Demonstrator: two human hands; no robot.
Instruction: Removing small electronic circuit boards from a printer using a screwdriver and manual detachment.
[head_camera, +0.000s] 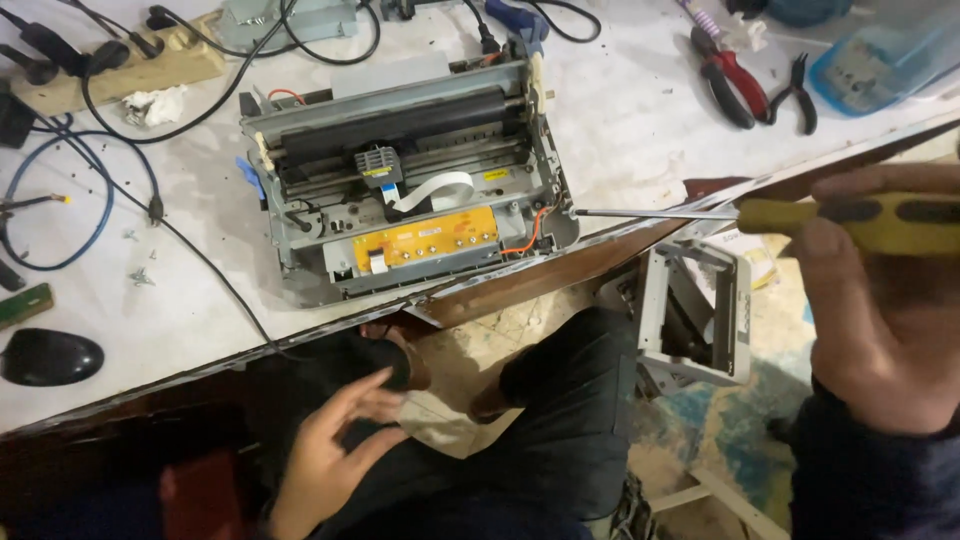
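Nearest to the camera, the left hand (325, 455) hangs low over the person's lap, below the table edge, with the fingers loosely spread and nothing in them; it touches no tool and is well apart from the work. A little higher on the other side, the right hand (880, 300) is wrapped firmly around the yellow and black handle of a screwdriver (760, 214). The long axis of the tool lies almost level and runs from the right hand toward the left, so the thin metal shaft crosses the table edge and its tip ends just beside the front right corner of the opened printer (405, 170); from this view it is not clear if the tip touches the metal frame. The printer, with its covers off, sits on the white table (640, 120), ahead of the person and to the left of the right hand, so the right hand is clearly the nearer one. An orange circuit board (440, 238) lies along its front edge, facing the person. Farther back on the right lie red-handled pliers (735, 85), and far left a black mouse (50, 357) rests near the table edge.
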